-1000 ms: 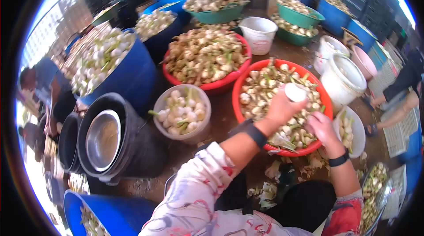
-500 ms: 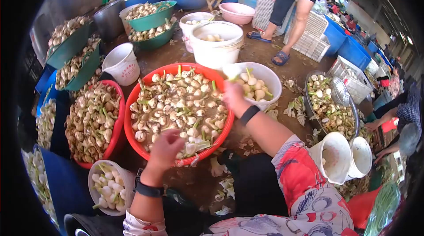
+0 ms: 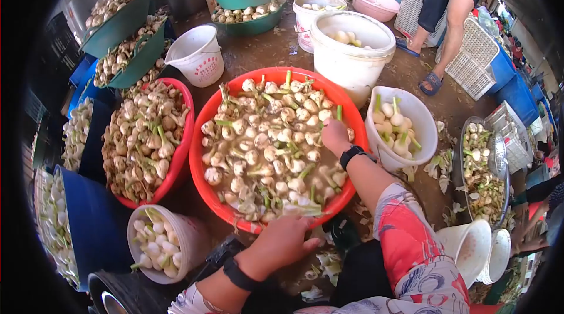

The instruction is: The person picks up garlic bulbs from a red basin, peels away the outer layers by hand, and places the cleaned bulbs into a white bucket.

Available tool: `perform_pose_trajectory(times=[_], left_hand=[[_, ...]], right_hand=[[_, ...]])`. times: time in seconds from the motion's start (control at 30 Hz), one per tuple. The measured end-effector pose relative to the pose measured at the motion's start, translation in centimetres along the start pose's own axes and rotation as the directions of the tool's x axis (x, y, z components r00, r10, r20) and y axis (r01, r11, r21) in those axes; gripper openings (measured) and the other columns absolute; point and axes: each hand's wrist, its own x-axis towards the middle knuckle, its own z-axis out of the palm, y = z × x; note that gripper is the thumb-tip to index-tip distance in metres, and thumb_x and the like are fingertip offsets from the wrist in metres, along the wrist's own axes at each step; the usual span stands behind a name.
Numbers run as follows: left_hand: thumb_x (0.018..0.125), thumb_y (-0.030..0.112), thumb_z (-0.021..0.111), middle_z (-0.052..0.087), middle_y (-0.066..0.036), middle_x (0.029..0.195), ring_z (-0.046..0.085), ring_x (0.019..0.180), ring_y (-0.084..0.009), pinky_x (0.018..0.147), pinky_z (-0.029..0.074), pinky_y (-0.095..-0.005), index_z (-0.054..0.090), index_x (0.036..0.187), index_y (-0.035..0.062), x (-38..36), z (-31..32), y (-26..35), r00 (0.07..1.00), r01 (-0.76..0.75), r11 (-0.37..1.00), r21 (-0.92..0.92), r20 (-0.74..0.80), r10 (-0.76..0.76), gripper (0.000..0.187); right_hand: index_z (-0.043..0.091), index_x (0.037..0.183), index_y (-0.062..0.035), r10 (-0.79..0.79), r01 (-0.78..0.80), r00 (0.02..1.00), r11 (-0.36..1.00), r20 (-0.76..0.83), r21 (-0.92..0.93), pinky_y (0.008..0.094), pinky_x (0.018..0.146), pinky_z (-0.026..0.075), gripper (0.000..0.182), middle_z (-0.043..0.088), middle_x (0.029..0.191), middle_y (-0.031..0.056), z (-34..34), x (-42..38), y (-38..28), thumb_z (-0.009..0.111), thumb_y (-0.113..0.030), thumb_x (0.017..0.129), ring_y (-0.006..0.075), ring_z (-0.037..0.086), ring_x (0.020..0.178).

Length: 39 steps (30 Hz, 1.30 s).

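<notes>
A large red-orange basin (image 3: 201, 164) holds garlic bulbs (image 3: 258, 138) in murky water. At its right side my right hand (image 3: 336, 136) reaches in among the bulbs; its fingers are closed, by a bulb with a green stem, and what they hold is hidden. My left hand (image 3: 284, 242) lies at the basin's near rim with thumb and fingers apart and nothing visible in it. Right of the basin stands a white bowl (image 3: 432, 129) with peeled pale bulbs (image 3: 397, 123).
A red tub (image 3: 187, 108) of unwashed garlic stands left, with a white bucket (image 3: 197, 243) of peeled garlic nearer. White buckets (image 3: 352, 70) stand behind the basin. A person's legs (image 3: 449, 32) are at the back right. A metal pan (image 3: 499, 190) lies right.
The view has shifted, so the basin appears larger and further right. My right hand has moved from beside the white bowl into the basin. My left hand has moved to the near rim.
</notes>
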Motion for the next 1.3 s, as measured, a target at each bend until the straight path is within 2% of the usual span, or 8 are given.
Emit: perform_pose_trajectory(times=[0.13,0.33,0.53,0.87,1.1,1.2,1.27,1.3], left_hand=[[0.075,0.028,0.058,0.055,-0.017,0.089,0.053,0.085,-0.0327,0.075,0.042,-0.0378,0.051,0.104,0.0022,1.6,-1.4,-2.0,1.000,0.022,0.999,-0.036,-0.004,-0.023,0.039],[0.075,0.028,0.057,0.055,-0.017,0.093,0.052,0.090,-0.0314,0.077,0.042,-0.0376,0.051,0.106,0.0023,2.7,-2.5,-4.9,0.995,0.100,0.991,-0.093,0.014,-0.099,0.041],[0.075,0.027,0.058,0.055,-0.017,0.093,0.053,0.088,-0.0323,0.076,0.042,-0.0376,0.051,0.105,0.0016,4.4,-2.6,-6.7,0.996,0.085,0.990,-0.110,-0.004,-0.085,0.040],[0.076,0.027,0.057,0.056,-0.018,0.092,0.053,0.089,-0.0328,0.076,0.042,-0.0376,0.052,0.103,0.0018,3.9,-2.1,-5.1,0.993,0.057,0.994,-0.092,-0.099,-0.067,0.038],[0.075,0.028,0.059,0.057,-0.016,0.092,0.053,0.089,-0.0315,0.077,0.043,-0.0367,0.052,0.102,0.0019,2.0,-1.5,-3.3,0.988,0.073,0.997,-0.039,-0.136,-0.078,0.038],[0.075,0.028,0.059,0.058,-0.016,0.090,0.054,0.087,-0.0325,0.076,0.043,-0.0371,0.052,0.103,0.0013,1.4,-1.4,-2.0,0.988,0.083,0.996,-0.029,-0.125,-0.086,0.039],[0.075,0.028,0.058,0.058,-0.015,0.088,0.055,0.083,-0.0305,0.074,0.044,-0.0361,0.053,0.102,0.0014,0.7,-0.4,-1.4,0.970,0.080,0.996,-0.039,-0.228,-0.087,0.039],[0.076,0.028,0.058,0.059,-0.015,0.086,0.057,0.079,-0.0284,0.071,0.045,-0.0352,0.053,0.102,0.0015,0.5,-0.4,-1.4,0.937,0.084,0.995,-0.046,-0.337,-0.095,0.038]], right_hand=[[0.054,0.095,-0.0008,0.037,-0.054,0.972,0.996,-0.231,-0.068,0.0395,0.078,0.044,0.026,0.051,0.102,0.0230,2.5,3.3,-0.5,0.047,-0.010,0.072,0.0349,0.051,0.096],[0.042,0.109,-0.0020,0.432,-0.436,0.900,0.894,-0.061,-0.103,0.0394,0.087,0.038,0.051,0.049,0.108,0.0222,4.7,6.7,0.0,0.059,-0.030,0.069,0.0343,0.047,0.103],[0.041,0.110,0.0011,0.170,-0.160,0.900,0.985,0.402,-0.057,0.0402,0.081,0.043,0.048,0.051,0.105,0.0245,6.1,4.1,1.9,0.059,-0.019,0.070,0.0346,0.051,0.099],[0.063,0.089,-0.0035,0.024,0.317,0.756,0.861,0.654,-0.398,0.0395,0.074,0.046,0.028,0.060,0.094,0.0167,6.7,3.4,0.8,0.047,-0.020,0.073,0.0312,0.058,0.088],[0.066,0.081,-0.0120,-0.166,0.586,0.717,0.671,0.677,-0.455,0.0372,0.060,0.047,0.019,0.063,0.082,0.0113,-1.5,-4.5,-2.5,0.049,-0.016,0.073,0.0248,0.061,0.078],[0.066,0.082,-0.0146,-0.143,0.561,0.772,0.611,0.620,-0.558,0.0363,0.057,0.047,0.017,0.064,0.082,0.0072,0.3,-4.8,-1.2,0.051,-0.017,0.074,0.0215,0.062,0.078],[0.065,0.073,-0.0067,0.016,0.221,0.916,0.813,0.400,-0.538,0.0370,0.053,0.048,0.015,0.063,0.078,0.0099,-0.4,-4.1,0.3,0.053,-0.015,0.070,0.0236,0.062,0.068],[0.062,0.075,-0.0061,-0.121,0.378,0.882,0.760,0.456,-0.529,0.0386,0.055,0.047,0.014,0.062,0.074,0.0115,-1.1,-4.0,0.4,0.052,-0.015,0.074,0.0268,0.060,0.065]])
